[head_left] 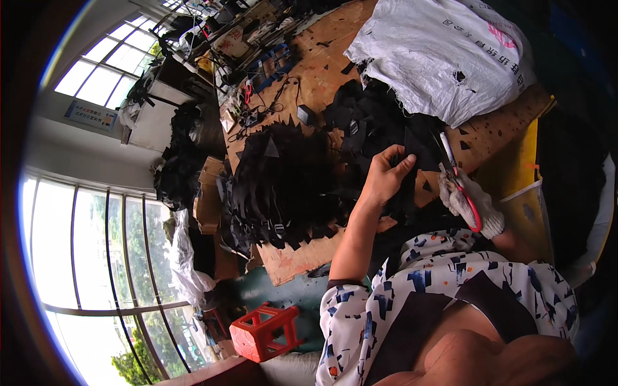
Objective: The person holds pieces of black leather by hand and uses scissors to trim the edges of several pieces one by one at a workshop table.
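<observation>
My left hand (388, 175) is bare and pinches the edge of a black fabric piece (421, 149) between thumb and fingers, just above the table's near side. In a white knit glove, my right hand (475, 201) is closed around red-handled scissors (476, 220), whose pale blades point away from me beside the fabric. Left of my hands lies a big stack of black pieces (273, 177) with jagged edges and some buckles. Behind the held piece is a looser heap of black pieces (364, 116).
A white woven sack (438, 58) lies at the far right of the brown table (328, 48). Tools, cords and a blue basket (270, 67) crowd the far left. Cardboard (299, 260) sticks out under the stack. A red stool (261, 334) stands on the green floor; yellow panels (521, 161) are at right.
</observation>
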`<state>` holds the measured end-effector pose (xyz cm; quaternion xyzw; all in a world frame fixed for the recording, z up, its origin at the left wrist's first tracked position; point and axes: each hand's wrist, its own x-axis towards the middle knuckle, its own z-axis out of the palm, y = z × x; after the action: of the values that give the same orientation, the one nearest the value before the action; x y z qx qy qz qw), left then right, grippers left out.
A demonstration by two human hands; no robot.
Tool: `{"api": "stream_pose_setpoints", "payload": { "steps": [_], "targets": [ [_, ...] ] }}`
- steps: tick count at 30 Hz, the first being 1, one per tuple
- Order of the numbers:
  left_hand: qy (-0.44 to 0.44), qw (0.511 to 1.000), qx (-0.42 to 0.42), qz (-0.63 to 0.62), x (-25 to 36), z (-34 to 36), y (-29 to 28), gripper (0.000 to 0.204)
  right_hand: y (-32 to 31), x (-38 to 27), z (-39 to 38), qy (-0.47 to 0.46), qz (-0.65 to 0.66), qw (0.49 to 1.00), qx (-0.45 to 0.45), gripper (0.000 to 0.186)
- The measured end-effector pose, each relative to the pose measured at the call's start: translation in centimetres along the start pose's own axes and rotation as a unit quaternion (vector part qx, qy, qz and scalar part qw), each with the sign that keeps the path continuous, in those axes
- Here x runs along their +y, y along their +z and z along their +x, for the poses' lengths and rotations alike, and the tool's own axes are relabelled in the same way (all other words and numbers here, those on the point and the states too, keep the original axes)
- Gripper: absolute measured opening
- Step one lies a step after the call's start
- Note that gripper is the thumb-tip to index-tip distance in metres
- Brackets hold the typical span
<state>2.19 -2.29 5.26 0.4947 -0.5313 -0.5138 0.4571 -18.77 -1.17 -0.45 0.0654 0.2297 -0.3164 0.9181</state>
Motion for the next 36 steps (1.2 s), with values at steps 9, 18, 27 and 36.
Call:
{"api": "stream_pose_setpoints", "payload": {
  "steps": [9,18,27,36],
  "targets": [
    [-0.051,0.997,-0.052,-0.03,-2.1,0.5,1.7,0.014,-2.0,-0.2,-0.1,-0.041,-0.133,0.99,0.015,0.035],
    [-0.023,0.998,-0.052,0.008,-3.7,0.5,2.3,0.018,-2.5,-0.1,-0.4,-0.281,-0.635,0.718,-0.057,0.037],
    [-0.05,0.998,-0.043,0.01,-3.3,0.3,2.4,0.014,-1.9,-0.6,-0.8,-0.254,-0.745,0.616,-0.029,0.043],
    [-0.059,0.996,-0.058,-0.033,-3.7,0.5,2.4,0.014,-5.0,0.0,-0.4,-0.132,-0.362,0.922,-0.03,0.04]
  ]
}}
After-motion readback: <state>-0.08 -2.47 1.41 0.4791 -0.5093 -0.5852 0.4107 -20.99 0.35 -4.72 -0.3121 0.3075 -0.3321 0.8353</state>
